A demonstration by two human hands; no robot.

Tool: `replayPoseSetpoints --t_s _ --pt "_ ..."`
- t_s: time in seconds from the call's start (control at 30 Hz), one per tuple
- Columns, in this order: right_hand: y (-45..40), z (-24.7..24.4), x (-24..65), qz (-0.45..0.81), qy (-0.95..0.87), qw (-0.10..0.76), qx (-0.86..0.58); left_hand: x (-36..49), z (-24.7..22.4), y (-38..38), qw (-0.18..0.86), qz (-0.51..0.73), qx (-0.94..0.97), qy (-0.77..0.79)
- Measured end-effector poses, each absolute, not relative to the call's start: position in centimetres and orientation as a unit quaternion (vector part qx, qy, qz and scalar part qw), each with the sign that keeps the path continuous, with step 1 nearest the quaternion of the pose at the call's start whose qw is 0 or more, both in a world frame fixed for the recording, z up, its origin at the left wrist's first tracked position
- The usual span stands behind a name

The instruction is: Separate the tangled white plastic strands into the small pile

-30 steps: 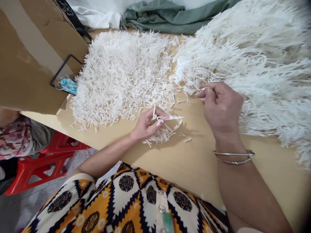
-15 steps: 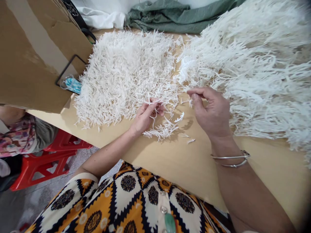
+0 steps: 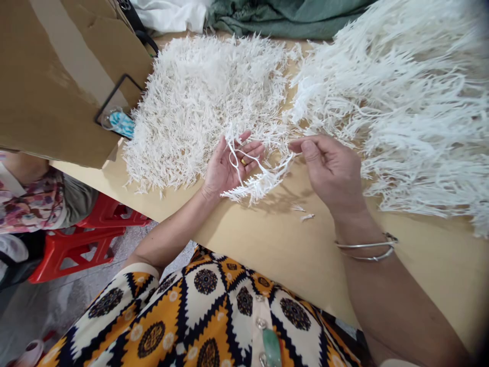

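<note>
A white branched plastic sprig (image 3: 267, 179) with thin stems and feathery tips stretches between my hands over the table. My left hand (image 3: 227, 168) is palm up with its fingers spread, and the sprig's thin stems lie across them; a gold ring shows on one finger. My right hand (image 3: 330, 168) is closed in a pinch at the sprig's right end, though the exact grip is partly hidden by the fingers. Behind my left hand spreads a pile of short white sprigs (image 3: 206, 97). Longer white strands (image 3: 416, 122) are heaped beyond my right hand.
A cardboard box (image 3: 72, 76) stands at the left, beside a blue-and-white item (image 3: 122, 124). Green cloth (image 3: 286, 18) and white cloth (image 3: 171, 14) lie at the back. Small loose bits (image 3: 306, 217) are on the tabletop (image 3: 267, 250). Red stools (image 3: 76, 252) and a seated person are at the left.
My left hand has gone from a pinch on the sprig to an opened palm. The sprig is lifted and spread out, its right end now at my right fingertips. The view has shifted slightly.
</note>
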State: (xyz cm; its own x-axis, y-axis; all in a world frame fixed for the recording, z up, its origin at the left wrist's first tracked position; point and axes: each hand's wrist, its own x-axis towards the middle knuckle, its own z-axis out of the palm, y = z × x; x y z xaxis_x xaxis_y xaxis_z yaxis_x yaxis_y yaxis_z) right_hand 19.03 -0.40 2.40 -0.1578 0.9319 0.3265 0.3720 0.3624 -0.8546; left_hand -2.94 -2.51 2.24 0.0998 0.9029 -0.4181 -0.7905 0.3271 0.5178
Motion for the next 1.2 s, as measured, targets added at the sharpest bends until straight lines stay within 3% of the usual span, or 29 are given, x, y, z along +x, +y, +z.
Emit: replayPoseSetpoints --t_s 0.33,0.63,0.8,0.97,1.2 --pt "-1.1 2.2 17.5 0.571 -0.645 0.338 -0.378 -3.8 1.4 -2.1 0.687 0.601 0.197 0.358" --pt "0.3 1.6 18.7 0.573 -0.573 0.45 -0.376 -3.7 1.5 -2.8 0.712 0.553 0.252 0.352" --pt "0.9 1.1 19.4 0.524 -0.59 0.484 -0.38 -3.4 1.0 -3.2 0.747 0.498 0.287 0.334" --pt "1.5 0.5 19.6 0.555 -0.556 0.492 -0.374 -3.3 0.9 -3.5 0.751 0.423 0.354 0.363" --pt "2.6 -1.2 20.7 0.39 -0.603 0.541 -0.438 -3.8 1.0 -3.8 0.779 0.389 0.339 0.357"
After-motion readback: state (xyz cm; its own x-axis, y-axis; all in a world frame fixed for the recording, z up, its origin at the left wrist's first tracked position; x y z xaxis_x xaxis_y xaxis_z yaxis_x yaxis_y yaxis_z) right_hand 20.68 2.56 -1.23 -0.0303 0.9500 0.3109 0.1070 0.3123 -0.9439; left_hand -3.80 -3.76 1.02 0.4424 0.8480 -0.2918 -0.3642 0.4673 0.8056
